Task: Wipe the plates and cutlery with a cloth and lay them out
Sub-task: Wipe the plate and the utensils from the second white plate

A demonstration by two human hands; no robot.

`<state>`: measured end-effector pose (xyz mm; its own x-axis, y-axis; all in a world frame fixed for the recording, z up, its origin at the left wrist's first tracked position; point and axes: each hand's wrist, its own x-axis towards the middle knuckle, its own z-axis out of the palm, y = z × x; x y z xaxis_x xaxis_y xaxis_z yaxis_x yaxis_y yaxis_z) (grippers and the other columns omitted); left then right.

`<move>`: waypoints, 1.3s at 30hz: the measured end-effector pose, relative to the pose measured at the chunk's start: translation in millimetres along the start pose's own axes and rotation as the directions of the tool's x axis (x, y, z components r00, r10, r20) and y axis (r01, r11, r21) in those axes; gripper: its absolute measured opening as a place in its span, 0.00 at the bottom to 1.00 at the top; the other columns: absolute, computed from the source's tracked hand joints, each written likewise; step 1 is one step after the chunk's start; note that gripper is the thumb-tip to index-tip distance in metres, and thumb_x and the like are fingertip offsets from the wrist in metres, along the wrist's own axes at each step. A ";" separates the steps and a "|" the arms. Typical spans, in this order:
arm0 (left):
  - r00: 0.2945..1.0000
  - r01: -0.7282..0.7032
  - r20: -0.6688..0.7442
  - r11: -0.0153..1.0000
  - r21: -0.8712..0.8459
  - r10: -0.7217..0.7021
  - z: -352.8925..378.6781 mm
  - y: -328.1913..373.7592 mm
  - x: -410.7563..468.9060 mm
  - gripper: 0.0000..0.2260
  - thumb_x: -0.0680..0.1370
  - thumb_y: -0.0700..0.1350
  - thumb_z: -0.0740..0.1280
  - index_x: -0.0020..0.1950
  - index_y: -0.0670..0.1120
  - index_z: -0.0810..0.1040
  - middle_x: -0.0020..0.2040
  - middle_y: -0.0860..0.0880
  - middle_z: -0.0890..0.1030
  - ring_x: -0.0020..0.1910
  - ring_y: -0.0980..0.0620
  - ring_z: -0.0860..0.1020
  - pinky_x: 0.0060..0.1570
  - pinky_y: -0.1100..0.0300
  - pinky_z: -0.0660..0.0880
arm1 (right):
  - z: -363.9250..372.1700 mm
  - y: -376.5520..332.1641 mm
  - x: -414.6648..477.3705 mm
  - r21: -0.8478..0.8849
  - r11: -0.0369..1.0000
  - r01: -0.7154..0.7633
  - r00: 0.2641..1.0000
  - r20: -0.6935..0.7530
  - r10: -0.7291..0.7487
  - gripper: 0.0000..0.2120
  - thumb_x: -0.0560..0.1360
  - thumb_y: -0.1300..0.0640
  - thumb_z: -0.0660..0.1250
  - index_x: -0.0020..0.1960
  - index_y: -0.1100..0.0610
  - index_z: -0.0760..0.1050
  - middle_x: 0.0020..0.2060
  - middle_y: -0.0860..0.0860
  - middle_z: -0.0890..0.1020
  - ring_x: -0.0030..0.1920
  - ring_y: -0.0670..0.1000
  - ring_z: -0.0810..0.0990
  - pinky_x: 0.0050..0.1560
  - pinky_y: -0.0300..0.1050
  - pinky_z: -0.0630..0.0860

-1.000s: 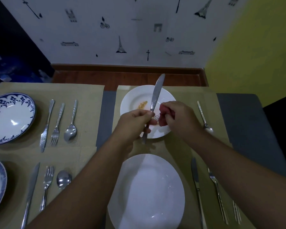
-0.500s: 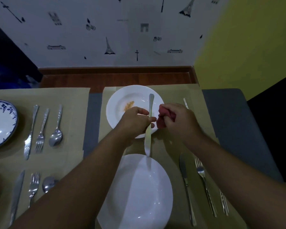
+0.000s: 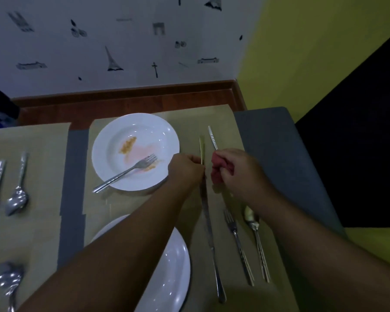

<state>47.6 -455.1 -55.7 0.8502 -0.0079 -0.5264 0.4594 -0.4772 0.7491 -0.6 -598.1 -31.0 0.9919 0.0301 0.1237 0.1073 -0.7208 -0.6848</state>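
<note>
While the round white clean plate [image 3: 173, 266] sits nearest with its laid steel cutlery [image 3: 234, 230] alongside, my left grip [image 3: 185, 171] pinches the slim steel table knife [image 3: 202, 148] just right of the smeared white plate [image 3: 104, 143], ready for laying. My right grip [image 3: 236, 172] clenches the red cloth [image 3: 216, 175], kept clear.

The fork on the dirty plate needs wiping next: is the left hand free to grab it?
Probably not yet: the left hand grips a knife, though the fork lies uncovered nearby.
</note>
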 end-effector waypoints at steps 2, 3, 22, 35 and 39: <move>0.999 -0.007 -0.032 1.000 0.016 0.008 9.2 -2.1 7.6 0.08 0.70 0.38 0.72 0.47 0.46 0.88 0.43 0.47 0.87 0.43 0.45 0.85 0.51 0.48 0.83 | 1.5 9.1 -2.4 -0.038 0.999 0.036 0.997 0.065 -0.034 0.09 0.65 0.69 0.61 0.40 0.59 0.76 0.37 0.51 0.80 0.42 0.52 0.75 0.45 0.48 0.73; 0.999 -0.013 -0.052 0.999 0.037 0.015 13.2 -3.4 10.3 0.09 0.70 0.38 0.71 0.47 0.45 0.88 0.45 0.47 0.87 0.46 0.45 0.84 0.53 0.49 0.82 | 2.5 13.9 -2.6 -0.041 0.998 0.051 0.993 0.108 -0.046 0.08 0.65 0.67 0.60 0.38 0.57 0.74 0.36 0.51 0.78 0.40 0.52 0.75 0.44 0.50 0.73; 0.792 -0.533 0.280 0.393 0.749 0.542 26.2 -52.5 -28.7 0.23 0.80 0.44 0.62 0.75 0.41 0.70 0.74 0.39 0.71 0.73 0.39 0.69 0.72 0.51 0.62 | 8.7 54.8 -11.4 -0.176 0.975 0.135 0.961 0.265 -0.086 0.07 0.67 0.62 0.62 0.39 0.51 0.73 0.43 0.48 0.76 0.46 0.50 0.72 0.45 0.51 0.74; 0.914 -0.378 0.269 0.394 0.838 0.305 19.3 -57.7 -2.6 0.28 0.86 0.48 0.48 0.82 0.40 0.43 0.83 0.41 0.43 0.82 0.44 0.43 0.79 0.50 0.45 | 22.6 35.4 -6.4 -0.206 0.968 0.143 0.950 0.302 -0.077 0.06 0.71 0.62 0.64 0.43 0.51 0.76 0.45 0.48 0.76 0.48 0.51 0.72 0.44 0.44 0.69; 0.912 -0.388 0.286 0.395 0.833 0.295 11.5 -57.8 0.3 0.31 0.85 0.48 0.53 0.82 0.40 0.42 0.83 0.40 0.43 0.82 0.43 0.44 0.78 0.50 0.46 | 28.4 28.0 -0.8 -0.244 0.962 0.120 0.957 0.288 -0.047 0.06 0.72 0.62 0.67 0.47 0.53 0.78 0.47 0.48 0.77 0.49 0.50 0.72 0.45 0.44 0.71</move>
<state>18.4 -437.6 -103.7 0.8373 -0.3990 -0.3739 -0.3631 -0.9170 0.1654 3.6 -598.6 -70.6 0.9635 0.2617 -0.0565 0.2059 -0.8591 -0.4685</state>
